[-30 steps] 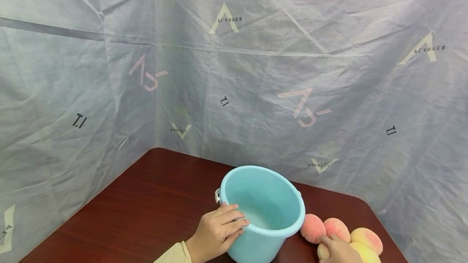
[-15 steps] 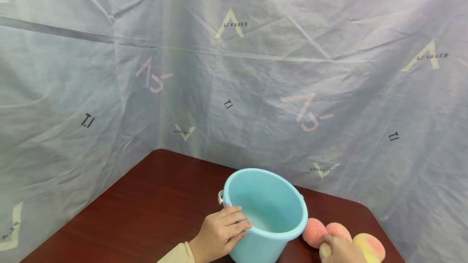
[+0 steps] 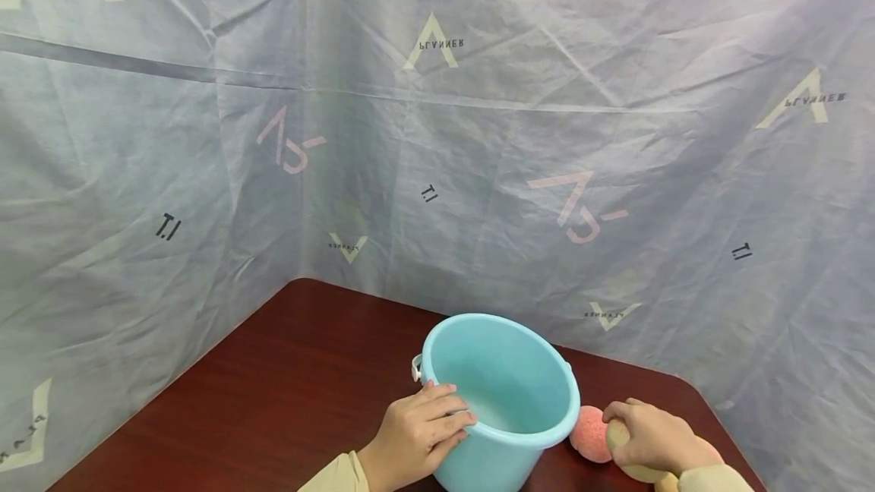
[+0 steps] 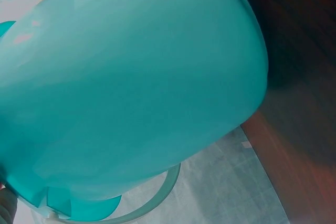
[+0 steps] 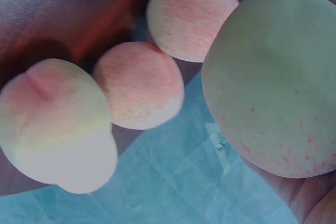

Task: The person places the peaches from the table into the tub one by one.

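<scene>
A light blue bucket (image 3: 488,469) stands upright, its mouth facing up and nothing showing inside. My left hand (image 3: 417,431) grips its near-left rim, fingers over the edge; the thumb is hidden. The bucket's outer wall (image 4: 136,77) fills most of the left wrist view. To the bucket's right, my right hand (image 3: 652,435) holds a pale peach (image 5: 273,82), raised close over the other fruit. A reddish peach (image 3: 589,435) lies right beside the bucket. In the right wrist view a pink peach (image 5: 139,85) and a yellow-pink peach (image 5: 52,103) lie in a row with it.
The dark red-brown table (image 3: 273,386) stretches left of the bucket. Grey printed cloth (image 3: 465,135) hangs along its back and left sides. A white handle mount (image 3: 415,367) sticks out at the bucket's left. Part of a yellow peach (image 3: 666,483) shows under my right wrist.
My right hand has closed round the pale peach and lifted it a little, its forearm now covering most of the other peaches. The left hand stays on the bucket rim.
</scene>
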{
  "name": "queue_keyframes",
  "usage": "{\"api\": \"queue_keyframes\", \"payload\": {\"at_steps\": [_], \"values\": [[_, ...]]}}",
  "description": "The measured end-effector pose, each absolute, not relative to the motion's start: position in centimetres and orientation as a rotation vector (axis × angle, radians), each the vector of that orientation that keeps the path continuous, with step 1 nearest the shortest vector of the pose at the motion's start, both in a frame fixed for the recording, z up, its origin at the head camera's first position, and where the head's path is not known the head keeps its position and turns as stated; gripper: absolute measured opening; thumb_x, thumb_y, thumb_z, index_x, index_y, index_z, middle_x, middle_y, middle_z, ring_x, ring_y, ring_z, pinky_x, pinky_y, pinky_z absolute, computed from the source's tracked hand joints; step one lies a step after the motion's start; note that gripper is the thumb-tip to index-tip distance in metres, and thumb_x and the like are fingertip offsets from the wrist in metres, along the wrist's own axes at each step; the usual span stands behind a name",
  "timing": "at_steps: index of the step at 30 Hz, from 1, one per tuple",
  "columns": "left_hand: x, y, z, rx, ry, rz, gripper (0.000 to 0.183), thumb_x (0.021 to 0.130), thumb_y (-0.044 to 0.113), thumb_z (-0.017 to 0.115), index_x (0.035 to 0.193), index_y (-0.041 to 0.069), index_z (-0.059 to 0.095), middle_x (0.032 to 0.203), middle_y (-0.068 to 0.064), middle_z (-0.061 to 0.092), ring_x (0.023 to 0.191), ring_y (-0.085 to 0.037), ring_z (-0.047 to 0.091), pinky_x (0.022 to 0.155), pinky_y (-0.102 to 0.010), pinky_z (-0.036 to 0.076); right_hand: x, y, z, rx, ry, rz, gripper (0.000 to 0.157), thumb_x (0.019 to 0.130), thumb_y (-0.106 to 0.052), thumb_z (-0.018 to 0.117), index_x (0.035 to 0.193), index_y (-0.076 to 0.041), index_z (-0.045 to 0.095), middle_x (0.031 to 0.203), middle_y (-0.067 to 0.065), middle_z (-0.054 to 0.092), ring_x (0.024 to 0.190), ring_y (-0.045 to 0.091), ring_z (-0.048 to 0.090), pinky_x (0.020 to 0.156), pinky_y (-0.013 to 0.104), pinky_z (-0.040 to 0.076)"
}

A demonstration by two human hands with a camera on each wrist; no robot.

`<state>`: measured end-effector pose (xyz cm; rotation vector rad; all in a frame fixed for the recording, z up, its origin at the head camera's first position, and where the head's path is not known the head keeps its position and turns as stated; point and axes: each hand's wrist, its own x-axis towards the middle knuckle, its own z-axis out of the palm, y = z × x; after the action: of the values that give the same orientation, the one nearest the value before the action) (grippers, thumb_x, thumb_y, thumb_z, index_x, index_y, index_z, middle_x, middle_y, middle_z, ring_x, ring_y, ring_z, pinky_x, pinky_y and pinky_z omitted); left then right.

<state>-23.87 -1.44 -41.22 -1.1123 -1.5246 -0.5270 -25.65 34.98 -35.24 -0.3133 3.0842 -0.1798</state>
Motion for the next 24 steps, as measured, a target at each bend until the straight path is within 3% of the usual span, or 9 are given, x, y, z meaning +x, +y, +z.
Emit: {"api": "queue_keyframes", "payload": {"at_steps": [16,24], "values": [[-23.9,-1.5,-41.3,-1.105,-1.515,-0.520,0.024,0.101,0.024,0.053,0.094,0.016,0.074,0.093,0.005,0.069,0.099,-0.016,0.066,0.091,-0.027,0.051,-25.2,34.3,-32.6,-0.473,3.177,-0.017,0.035,0.054,-0.021,0.073,0.087,-0.027,0.064,0.080,-0.010,0.050,0.062,0.007,0.043,0.052,0.033,0.038],[-23.9,-1.5,-41.3,-1.106,-1.519,-0.516,0.024,0.102,0.025,0.052,0.095,0.017,0.073,0.094,0.004,0.069,0.099,-0.016,0.066,0.090,-0.027,0.052,-25.8,33.8,-30.6,-0.488,3.152,-0.080,0.036,0.058,-0.022,0.075,0.092,-0.026,0.065,0.088,-0.006,0.057,0.066,0.011,0.046,0.054,0.034,0.038]]}}
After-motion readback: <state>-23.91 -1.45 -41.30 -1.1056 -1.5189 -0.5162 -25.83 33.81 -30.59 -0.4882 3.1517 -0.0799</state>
